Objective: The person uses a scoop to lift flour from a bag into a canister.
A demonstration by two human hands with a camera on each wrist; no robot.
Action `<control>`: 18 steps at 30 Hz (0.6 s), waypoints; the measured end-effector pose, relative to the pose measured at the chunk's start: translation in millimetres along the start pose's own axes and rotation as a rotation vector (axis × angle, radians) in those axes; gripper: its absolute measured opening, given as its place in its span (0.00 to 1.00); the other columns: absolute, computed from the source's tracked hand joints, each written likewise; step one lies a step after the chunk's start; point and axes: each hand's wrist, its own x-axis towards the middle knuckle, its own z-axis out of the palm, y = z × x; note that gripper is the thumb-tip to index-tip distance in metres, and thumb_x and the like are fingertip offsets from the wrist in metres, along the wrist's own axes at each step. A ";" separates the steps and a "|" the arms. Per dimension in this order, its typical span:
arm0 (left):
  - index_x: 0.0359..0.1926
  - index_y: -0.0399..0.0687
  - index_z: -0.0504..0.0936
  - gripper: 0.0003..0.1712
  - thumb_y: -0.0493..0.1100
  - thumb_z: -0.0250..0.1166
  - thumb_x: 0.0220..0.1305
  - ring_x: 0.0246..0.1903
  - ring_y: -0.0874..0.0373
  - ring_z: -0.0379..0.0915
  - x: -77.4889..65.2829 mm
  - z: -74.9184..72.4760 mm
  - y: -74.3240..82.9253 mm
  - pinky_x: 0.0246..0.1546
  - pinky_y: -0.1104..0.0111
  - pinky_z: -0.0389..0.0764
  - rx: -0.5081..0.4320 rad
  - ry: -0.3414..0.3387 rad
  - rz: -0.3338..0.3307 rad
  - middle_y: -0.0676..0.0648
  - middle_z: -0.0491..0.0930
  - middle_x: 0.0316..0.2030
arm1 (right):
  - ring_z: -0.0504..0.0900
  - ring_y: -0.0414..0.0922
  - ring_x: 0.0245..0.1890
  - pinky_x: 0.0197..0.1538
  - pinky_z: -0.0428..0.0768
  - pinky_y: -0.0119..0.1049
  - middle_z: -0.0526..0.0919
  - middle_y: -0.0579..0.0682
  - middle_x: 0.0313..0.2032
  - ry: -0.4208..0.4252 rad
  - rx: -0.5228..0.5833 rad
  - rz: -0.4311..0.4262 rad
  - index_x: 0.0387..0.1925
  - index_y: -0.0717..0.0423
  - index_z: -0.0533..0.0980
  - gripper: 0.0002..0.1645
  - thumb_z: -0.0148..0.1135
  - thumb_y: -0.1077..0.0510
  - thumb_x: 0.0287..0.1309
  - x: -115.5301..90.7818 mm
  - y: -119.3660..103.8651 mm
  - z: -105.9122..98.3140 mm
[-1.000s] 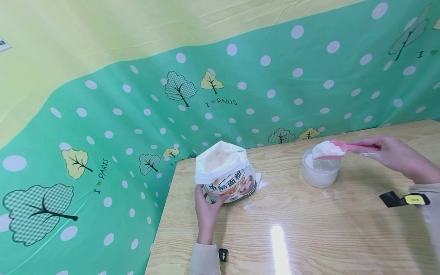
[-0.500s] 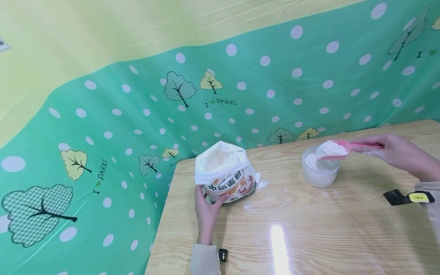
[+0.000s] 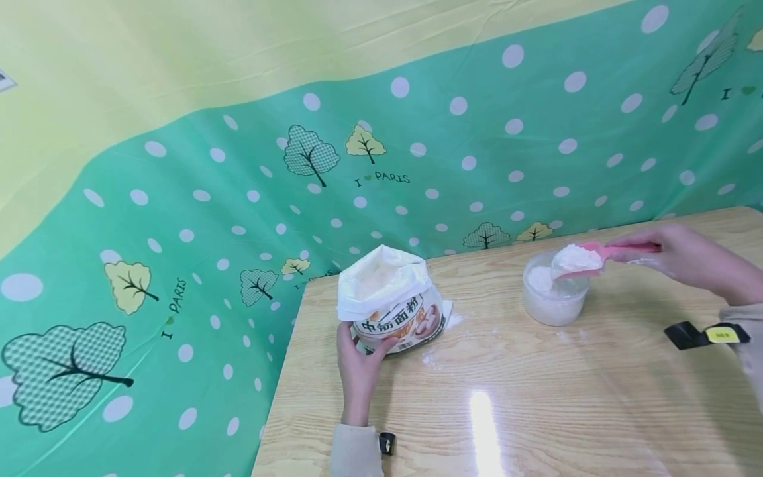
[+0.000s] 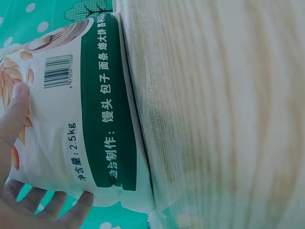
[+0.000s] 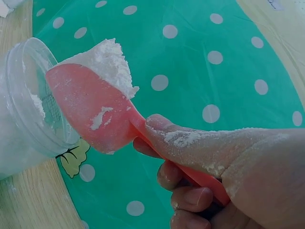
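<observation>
An opened white flour bag [image 3: 405, 321] stands on the table at the left, its top edge folded outward. My left hand [image 3: 359, 361] grips its lower side, the thumb [image 4: 18, 102] on the printed front and the fingers round the edge. A pink scoop [image 5: 90, 112] heaped with white flour [image 5: 108, 64] is in my right hand [image 3: 676, 255], with the thumb along the handle and the fingers curled beneath. The scoop's bowl is over the rim of a clear round jar [image 3: 554, 308], which has some flour [image 3: 540, 278] inside. Flour dusts my right thumb.
The wooden table [image 3: 453, 404] has spilled flour [image 3: 432, 360] by the bag and faint traces near the jar. Behind and to the left hangs a green dotted cloth [image 3: 334, 218] with tree prints, close to the bag and the jar.
The scoop in my right hand has shifted slightly right over the jar, baring more of the flour inside. The left hand and the flour bag stay in place.
</observation>
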 end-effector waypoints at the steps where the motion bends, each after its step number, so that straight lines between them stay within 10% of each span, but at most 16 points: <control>1: 0.64 0.54 0.67 0.49 0.55 0.82 0.42 0.63 0.56 0.66 0.1 0.0 -0.1 0.68 0.55 0.71 0.003 0.002 0.002 0.54 0.72 0.59 | 0.73 0.17 0.33 0.31 0.77 0.16 0.86 0.66 0.42 -0.002 -0.004 -0.005 0.46 0.67 0.84 0.13 0.67 0.64 0.60 0.5 -0.7 -0.3; 18: 0.64 0.55 0.67 0.49 0.55 0.82 0.41 0.64 0.55 0.65 0.3 0.1 -1.0 0.69 0.54 0.70 0.002 -0.002 -0.001 0.53 0.72 0.59 | 0.80 0.31 0.33 0.32 0.81 0.26 0.87 0.63 0.40 -0.092 -0.120 0.000 0.45 0.68 0.83 0.13 0.68 0.64 0.60 11.5 -16.1 -6.2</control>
